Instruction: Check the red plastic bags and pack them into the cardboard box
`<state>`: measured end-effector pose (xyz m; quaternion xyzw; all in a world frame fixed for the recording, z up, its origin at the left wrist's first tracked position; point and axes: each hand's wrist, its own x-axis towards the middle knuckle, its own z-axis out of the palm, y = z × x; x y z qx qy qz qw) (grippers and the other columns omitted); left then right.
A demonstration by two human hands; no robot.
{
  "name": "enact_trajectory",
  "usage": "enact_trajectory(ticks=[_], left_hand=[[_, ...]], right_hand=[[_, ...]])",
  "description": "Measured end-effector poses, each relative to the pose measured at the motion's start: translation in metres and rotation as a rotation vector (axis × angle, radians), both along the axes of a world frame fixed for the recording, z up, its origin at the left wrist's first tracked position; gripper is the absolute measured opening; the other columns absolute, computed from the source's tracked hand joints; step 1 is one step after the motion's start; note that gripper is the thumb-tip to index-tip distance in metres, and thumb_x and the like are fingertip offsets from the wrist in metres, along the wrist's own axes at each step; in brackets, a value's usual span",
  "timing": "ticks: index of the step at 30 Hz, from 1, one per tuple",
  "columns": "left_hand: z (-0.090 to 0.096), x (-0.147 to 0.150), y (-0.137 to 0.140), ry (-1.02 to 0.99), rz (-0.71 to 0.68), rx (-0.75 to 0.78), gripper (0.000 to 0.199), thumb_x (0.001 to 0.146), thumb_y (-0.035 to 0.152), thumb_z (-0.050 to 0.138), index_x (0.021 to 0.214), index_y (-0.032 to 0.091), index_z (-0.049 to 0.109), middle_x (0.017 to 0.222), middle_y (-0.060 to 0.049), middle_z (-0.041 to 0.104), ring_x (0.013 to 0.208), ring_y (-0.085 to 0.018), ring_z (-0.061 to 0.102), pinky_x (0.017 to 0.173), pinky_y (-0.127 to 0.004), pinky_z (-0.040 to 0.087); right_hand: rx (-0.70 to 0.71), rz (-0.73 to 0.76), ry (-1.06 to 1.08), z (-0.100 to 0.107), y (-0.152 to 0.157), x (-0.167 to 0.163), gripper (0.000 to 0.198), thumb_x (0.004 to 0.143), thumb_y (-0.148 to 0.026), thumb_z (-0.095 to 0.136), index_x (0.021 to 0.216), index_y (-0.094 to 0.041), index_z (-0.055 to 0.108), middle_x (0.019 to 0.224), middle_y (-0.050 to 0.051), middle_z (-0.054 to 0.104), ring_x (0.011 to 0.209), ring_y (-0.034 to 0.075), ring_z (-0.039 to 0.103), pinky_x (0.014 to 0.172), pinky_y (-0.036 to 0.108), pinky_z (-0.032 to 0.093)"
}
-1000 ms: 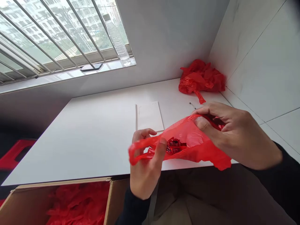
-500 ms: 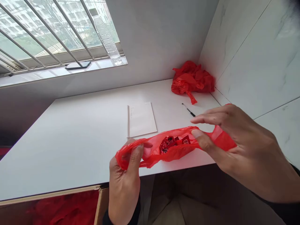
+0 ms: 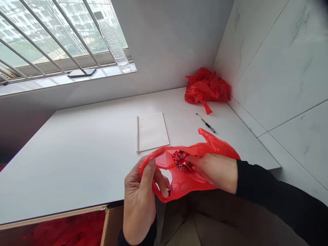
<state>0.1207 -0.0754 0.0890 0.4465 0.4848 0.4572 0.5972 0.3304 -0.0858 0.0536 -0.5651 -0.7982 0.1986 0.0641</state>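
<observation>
My left hand [image 3: 143,191] is closed on the rim of a thin red plastic bag [image 3: 189,184], and its fingers pass through a gap at the bag's handle. The bag is spread at the front edge of the table, its mouth facing up. Inside lie several small red packets [image 3: 180,160] with dark print. My right hand [image 3: 215,167] reaches into the mouth, fingers drawn together on the packets; the fingertips are partly hidden. One bag handle [image 3: 205,133] sticks up behind my right hand.
On the white table [image 3: 89,147] lie a pale notepad [image 3: 153,131] and a black pen [image 3: 206,123]. A heap of red bags [image 3: 207,89] is in the back corner. A cardboard box [image 3: 112,222] with red contents stands below the front edge. A bottle [image 3: 114,46] and phone [image 3: 82,72] rest on the sill.
My right hand has left the bag's right rim and gone down into its mouth, onto the packets. The bag has opened wider, and my left hand still holds it.
</observation>
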Motion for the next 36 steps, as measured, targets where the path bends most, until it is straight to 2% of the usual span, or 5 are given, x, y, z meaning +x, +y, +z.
enact_trajectory(ticks=[6,15,19,27,36], left_hand=[[-0.008,0.001,-0.007,0.096,-0.101,-0.032,0.045,0.097,0.052,0.057,0.129,0.021,0.066,0.04,0.007,0.044,0.043,-0.009,0.036,0.047,-0.021,0.035],[-0.005,-0.003,-0.004,0.079,-0.069,-0.014,0.04,0.097,0.053,0.056,0.117,0.02,0.069,0.041,0.007,0.043,0.042,-0.008,0.033,0.049,-0.022,0.032],[-0.007,-0.004,-0.005,0.089,-0.054,-0.018,0.036,0.097,0.053,0.057,0.111,0.021,0.069,0.041,0.008,0.042,0.042,-0.008,0.033,0.049,-0.022,0.032],[-0.01,-0.007,-0.004,0.044,-0.006,-0.015,0.056,0.096,0.051,0.059,0.055,0.018,0.038,0.04,0.005,0.04,0.042,-0.007,0.034,0.047,-0.022,0.031],[-0.006,-0.004,-0.005,0.057,-0.031,-0.037,0.035,0.096,0.052,0.058,0.088,0.019,0.065,0.04,0.008,0.038,0.042,-0.007,0.031,0.045,-0.021,0.03]], right_hand=[[-0.08,-0.092,-0.208,-0.008,0.026,-0.031,0.031,0.09,-0.019,0.063,0.121,-0.014,0.063,0.115,0.014,0.069,0.103,0.031,0.067,0.083,0.037,0.05],[-0.066,-0.106,-0.365,-0.006,0.026,-0.029,0.026,0.092,-0.012,0.053,0.115,-0.017,0.063,0.087,0.01,0.072,0.078,0.027,0.069,0.065,0.033,0.045],[0.003,-0.048,-0.364,-0.012,0.031,-0.034,0.025,0.096,-0.016,0.051,0.118,-0.02,0.063,0.1,0.011,0.073,0.097,0.031,0.068,0.08,0.037,0.046],[-0.022,0.042,-0.335,-0.014,0.018,-0.035,0.017,0.095,-0.026,0.056,0.109,-0.022,0.064,0.077,0.004,0.07,0.07,0.024,0.068,0.061,0.032,0.041],[-0.024,-0.079,-0.374,-0.021,0.015,-0.04,0.039,0.102,-0.031,0.045,0.131,-0.008,0.058,0.091,0.016,0.071,0.081,0.03,0.068,0.074,0.038,0.049]])
